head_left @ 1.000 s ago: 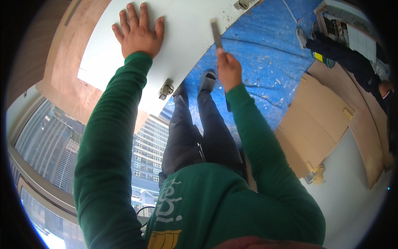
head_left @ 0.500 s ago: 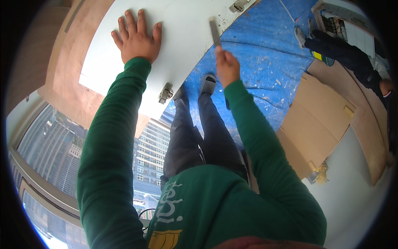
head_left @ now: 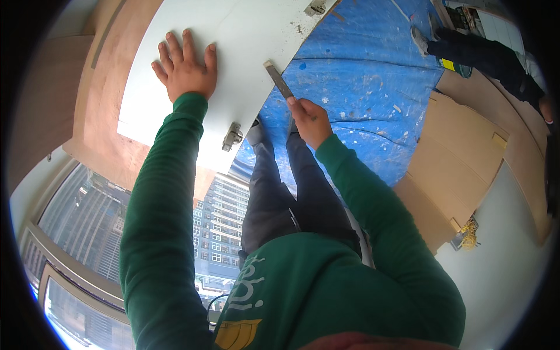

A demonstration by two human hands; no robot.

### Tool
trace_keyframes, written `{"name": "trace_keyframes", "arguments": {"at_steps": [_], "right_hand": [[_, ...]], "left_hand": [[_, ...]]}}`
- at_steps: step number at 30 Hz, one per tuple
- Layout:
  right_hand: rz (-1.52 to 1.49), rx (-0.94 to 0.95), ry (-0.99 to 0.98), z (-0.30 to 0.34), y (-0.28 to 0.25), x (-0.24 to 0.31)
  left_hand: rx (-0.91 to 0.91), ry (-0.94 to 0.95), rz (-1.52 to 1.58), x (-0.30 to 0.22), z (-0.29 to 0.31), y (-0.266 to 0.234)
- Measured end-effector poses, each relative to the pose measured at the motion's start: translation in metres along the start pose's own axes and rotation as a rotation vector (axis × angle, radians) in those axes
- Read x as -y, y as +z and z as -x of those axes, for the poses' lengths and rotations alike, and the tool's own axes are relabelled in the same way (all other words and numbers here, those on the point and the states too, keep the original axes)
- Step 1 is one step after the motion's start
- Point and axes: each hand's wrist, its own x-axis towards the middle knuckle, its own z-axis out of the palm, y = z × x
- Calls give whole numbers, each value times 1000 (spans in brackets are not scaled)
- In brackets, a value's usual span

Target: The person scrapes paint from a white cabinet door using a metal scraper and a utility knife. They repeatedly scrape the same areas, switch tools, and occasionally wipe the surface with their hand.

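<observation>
A white panel (head_left: 238, 64) lies in front of me, with a metal cabinet hinge (head_left: 232, 136) near its close edge and another hinge (head_left: 315, 7) farther along. My left hand (head_left: 191, 74) rests flat on the panel, fingers spread. In my right hand (head_left: 312, 123) is a flat grey file (head_left: 279, 80), gripped at its near end. Its pale far tip is over the panel close to the right-hand edge; whether it touches the surface I cannot tell. Small dark specks mark the panel near the far hinge.
A blue tarp (head_left: 361, 87) with pale debris covers the floor. Wooden boards (head_left: 105, 111) lie under and left of the panel. Opened cardboard (head_left: 455, 157) is at the right. Another person's dark-trousered leg (head_left: 475, 52) is at the far right. A window (head_left: 87, 204) is at lower left.
My right hand has drawn back toward me and slightly left, and the file now slants to the left over the panel's edge. My left hand still presses flat on the panel.
</observation>
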Motion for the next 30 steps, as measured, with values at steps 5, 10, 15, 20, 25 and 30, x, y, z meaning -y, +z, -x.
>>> {"name": "trace_keyframes", "arguments": {"at_steps": [5,10,15,20,25,30], "right_hand": [[-639,81,329,41,-38,-16],[-469,56,419,75,-89,-99],[-387,-54,497,109,-134,-182],[-240,-109,570,129,-165,-236],[-256,-96,601,137,-185,-275],[-222,-57,535,126,-198,-275]], "left_hand": [[55,10,-62,0,-1,-4],[191,402,-196,-8,-6,-22],[155,556,-131,-5,-52,-4],[69,377,-72,-95,-71,29],[493,1025,-87,-186,44,-21],[653,1048,220,-197,107,-30]]}}
